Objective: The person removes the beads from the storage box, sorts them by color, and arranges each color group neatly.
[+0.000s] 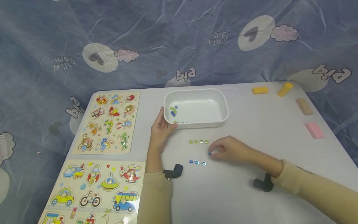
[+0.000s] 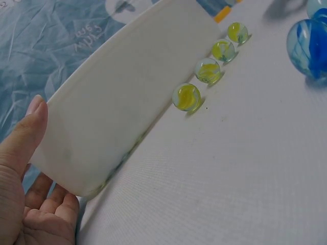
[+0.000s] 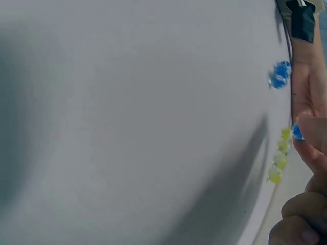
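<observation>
My left hand (image 1: 161, 133) holds the front left corner of a white plastic tray (image 1: 199, 125), thumb at the rim and fingers round the side. Between thumb and fingertips, my right hand (image 1: 230, 149) pinches a blue marble (image 3: 298, 131), close over the table. Just left of it runs a row of several yellow-green marbles (image 1: 196, 142), in front of the tray. Nearer the person, three blue-swirled marbles (image 1: 197, 162) form a second row. Inside the tray, blue and yellow-green marbles (image 1: 173, 111) gather at the left end; its front wall partly hides some.
Two wooden peg puzzles, one with insects (image 1: 132, 124) and one with vehicles (image 1: 104, 194), lie on the left. Along the right side are a yellow block (image 1: 259, 90), a yellow cylinder (image 1: 284, 90), a tan block (image 1: 304, 106) and a pink block (image 1: 314, 130). A patterned blue cloth (image 1: 167, 40) hangs behind the table.
</observation>
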Action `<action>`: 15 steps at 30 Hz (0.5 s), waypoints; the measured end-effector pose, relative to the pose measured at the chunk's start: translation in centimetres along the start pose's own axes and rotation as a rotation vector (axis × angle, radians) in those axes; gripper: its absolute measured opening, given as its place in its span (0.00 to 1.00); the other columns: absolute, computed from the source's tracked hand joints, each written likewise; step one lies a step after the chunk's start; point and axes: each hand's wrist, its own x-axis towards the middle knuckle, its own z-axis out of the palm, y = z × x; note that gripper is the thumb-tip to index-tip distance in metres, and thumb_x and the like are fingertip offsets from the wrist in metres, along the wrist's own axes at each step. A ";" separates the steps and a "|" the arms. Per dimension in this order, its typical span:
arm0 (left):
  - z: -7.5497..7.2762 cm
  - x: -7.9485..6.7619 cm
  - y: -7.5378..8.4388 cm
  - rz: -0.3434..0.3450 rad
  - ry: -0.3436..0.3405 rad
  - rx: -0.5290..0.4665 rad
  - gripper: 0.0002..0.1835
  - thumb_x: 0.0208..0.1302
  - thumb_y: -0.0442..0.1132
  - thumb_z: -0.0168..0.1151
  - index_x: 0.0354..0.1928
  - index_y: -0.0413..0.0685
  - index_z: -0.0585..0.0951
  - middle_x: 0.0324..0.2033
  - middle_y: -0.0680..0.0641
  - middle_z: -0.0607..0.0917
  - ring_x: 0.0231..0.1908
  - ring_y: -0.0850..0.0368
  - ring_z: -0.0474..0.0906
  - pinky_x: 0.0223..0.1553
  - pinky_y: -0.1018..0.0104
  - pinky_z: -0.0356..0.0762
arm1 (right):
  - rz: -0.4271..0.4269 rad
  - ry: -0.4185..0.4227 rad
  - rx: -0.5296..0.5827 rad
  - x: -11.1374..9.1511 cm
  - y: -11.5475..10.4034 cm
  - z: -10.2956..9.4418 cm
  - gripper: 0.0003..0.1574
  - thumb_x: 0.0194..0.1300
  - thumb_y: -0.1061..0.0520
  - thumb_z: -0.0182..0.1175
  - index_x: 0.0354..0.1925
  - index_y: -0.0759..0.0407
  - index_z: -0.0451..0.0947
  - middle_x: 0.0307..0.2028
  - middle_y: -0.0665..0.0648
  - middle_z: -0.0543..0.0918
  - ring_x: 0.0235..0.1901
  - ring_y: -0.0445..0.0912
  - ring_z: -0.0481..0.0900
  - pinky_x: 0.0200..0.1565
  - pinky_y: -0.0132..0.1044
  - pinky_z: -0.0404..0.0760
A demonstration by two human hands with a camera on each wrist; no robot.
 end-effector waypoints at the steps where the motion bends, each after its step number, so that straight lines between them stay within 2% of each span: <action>1: 0.0 0.0 0.0 0.002 -0.001 -0.001 0.49 0.50 0.29 0.70 0.73 0.56 0.55 0.73 0.49 0.56 0.73 0.52 0.53 0.72 0.62 0.58 | 0.006 -0.014 -0.001 -0.1 0.1 0.2 0.09 0.54 0.49 0.69 0.37 0.40 0.83 0.10 0.45 0.62 0.12 0.38 0.59 0.17 0.27 0.67; 5: 0.0 0.0 0.0 0.007 -0.004 -0.009 0.50 0.50 0.28 0.70 0.73 0.54 0.55 0.73 0.49 0.56 0.73 0.52 0.52 0.72 0.62 0.58 | -0.012 -0.048 -0.018 -0.3 0.4 1.0 0.09 0.53 0.49 0.69 0.36 0.40 0.83 0.11 0.44 0.66 0.13 0.37 0.61 0.17 0.27 0.69; 15: 0.0 0.1 0.0 -0.001 -0.003 -0.027 0.49 0.50 0.27 0.70 0.72 0.57 0.56 0.73 0.52 0.56 0.73 0.53 0.52 0.73 0.63 0.57 | -0.040 -0.044 -0.072 -0.2 0.9 1.7 0.09 0.52 0.48 0.70 0.34 0.36 0.82 0.10 0.43 0.62 0.14 0.35 0.59 0.19 0.26 0.67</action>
